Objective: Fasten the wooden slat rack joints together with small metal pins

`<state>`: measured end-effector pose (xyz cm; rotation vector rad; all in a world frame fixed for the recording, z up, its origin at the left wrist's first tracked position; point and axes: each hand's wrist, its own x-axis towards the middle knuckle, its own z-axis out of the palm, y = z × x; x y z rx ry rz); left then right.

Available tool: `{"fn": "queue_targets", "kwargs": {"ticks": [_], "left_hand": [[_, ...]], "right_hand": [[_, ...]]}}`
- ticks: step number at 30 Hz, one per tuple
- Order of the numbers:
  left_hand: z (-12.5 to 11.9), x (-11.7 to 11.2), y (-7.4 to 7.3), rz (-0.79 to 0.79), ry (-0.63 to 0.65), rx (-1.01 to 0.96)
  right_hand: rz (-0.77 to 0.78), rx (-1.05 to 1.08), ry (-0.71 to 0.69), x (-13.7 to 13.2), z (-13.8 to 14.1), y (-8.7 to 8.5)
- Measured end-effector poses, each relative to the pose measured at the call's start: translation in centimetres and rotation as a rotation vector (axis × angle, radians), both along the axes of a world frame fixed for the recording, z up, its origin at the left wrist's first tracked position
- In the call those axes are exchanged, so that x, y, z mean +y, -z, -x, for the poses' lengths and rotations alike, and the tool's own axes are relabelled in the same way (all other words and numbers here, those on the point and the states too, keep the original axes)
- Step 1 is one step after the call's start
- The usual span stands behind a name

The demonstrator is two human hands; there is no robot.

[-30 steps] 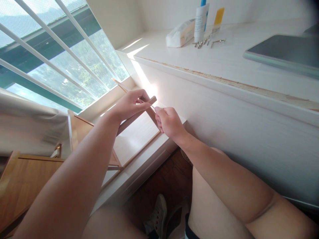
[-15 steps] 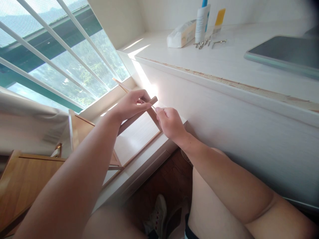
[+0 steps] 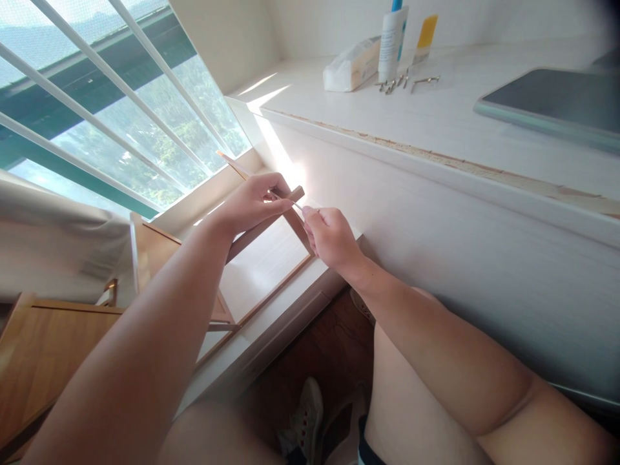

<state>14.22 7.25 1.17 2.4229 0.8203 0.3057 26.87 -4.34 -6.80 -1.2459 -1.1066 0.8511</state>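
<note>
Wooden frame (image 3: 254, 236) under left hand (image 3: 252, 203) (right hand (image 3: 332, 239) just beside).

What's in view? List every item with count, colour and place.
frame: one, brown wood, leaning on the sill
thin rod: one, pale, at the frame's top corner
tissue pack: one, white, far desk end
white bottle: one, blue cap, beside the pack
yellow bottle: one, further right
screws: several, metal, before the bottles
tablet: one, grey, desk right
desk: one, white
window: one, white bars, upper left
shoe: one, white, on the floor
left hand: grips frame
right hand: pinches rod
</note>
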Motion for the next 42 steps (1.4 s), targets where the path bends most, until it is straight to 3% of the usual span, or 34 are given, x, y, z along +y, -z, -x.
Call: {"fn": "queue_targets", "kwargs": {"ticks": [15, 34, 42], "left_hand": [[-0.1, -0.3, -0.1, 0.011, -0.02, -0.009], [-0.2, -0.4, -0.1, -0.01, -0.036, 0.002], [-0.2, -0.4, -0.1, 0.007, -0.032, -0.002]], "right_hand": [[-0.046, -0.492, 0.073, 0.0, -1.0, -0.3], [0.044, -0.859, 0.149, 0.0, -1.1, -0.5], [0.017, -0.739, 0.083, -0.1, -0.6, -0.4]]}}
